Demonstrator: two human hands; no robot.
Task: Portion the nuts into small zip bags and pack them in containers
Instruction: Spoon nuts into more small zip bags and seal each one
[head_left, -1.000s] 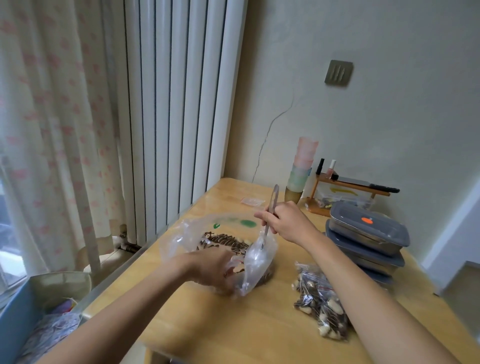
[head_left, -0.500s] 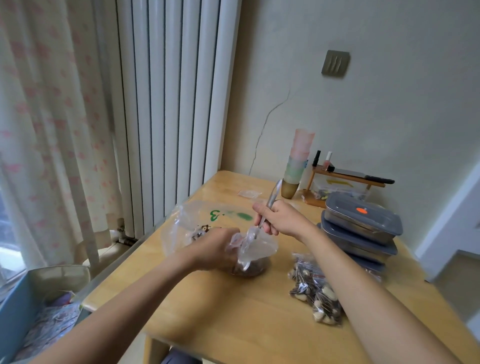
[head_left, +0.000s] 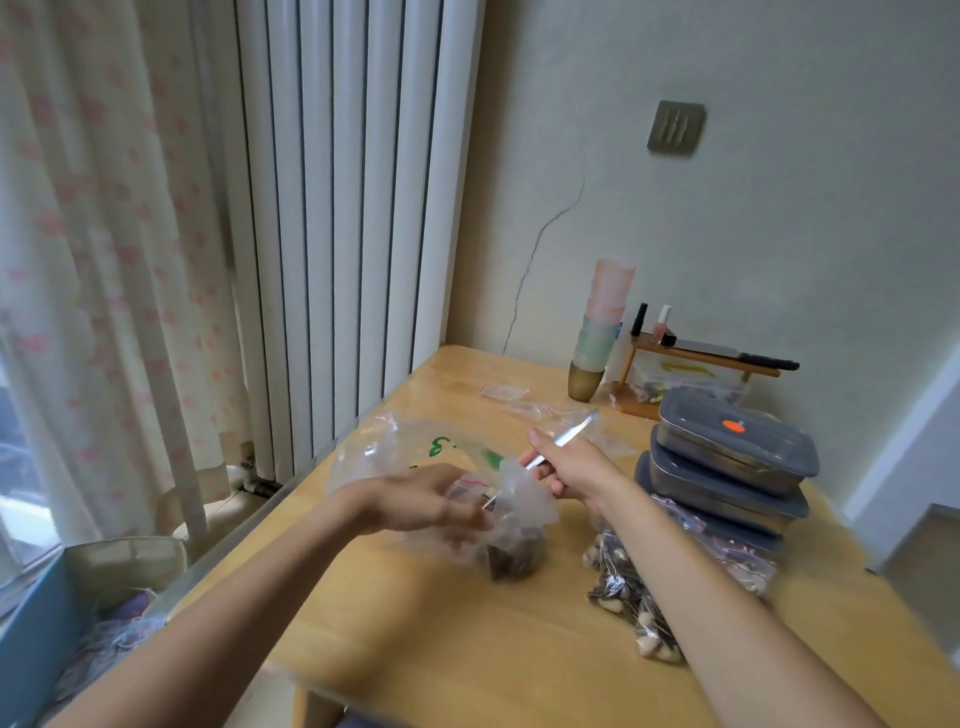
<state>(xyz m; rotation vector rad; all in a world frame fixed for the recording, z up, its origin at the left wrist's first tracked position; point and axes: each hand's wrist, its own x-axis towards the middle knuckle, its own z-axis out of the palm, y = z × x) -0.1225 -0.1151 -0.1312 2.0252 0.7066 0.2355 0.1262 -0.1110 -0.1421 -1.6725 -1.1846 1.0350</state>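
Holding the small zip bag (head_left: 511, 512) mouth apart, the left hand (head_left: 415, 499) apparently pinches its rim so the right hand (head_left: 569, 465), clenched round the spoon (head_left: 563, 439), can tip nuts in

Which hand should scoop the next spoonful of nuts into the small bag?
Right hand: it grips the spoon beside the small bag. The left hand holds that bag.

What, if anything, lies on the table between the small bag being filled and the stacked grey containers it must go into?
The right hand and forearm cross that gap, and the pile of filled zip bags lies beside the small bag toward the grey containers. Nothing else visibly blocks the way.
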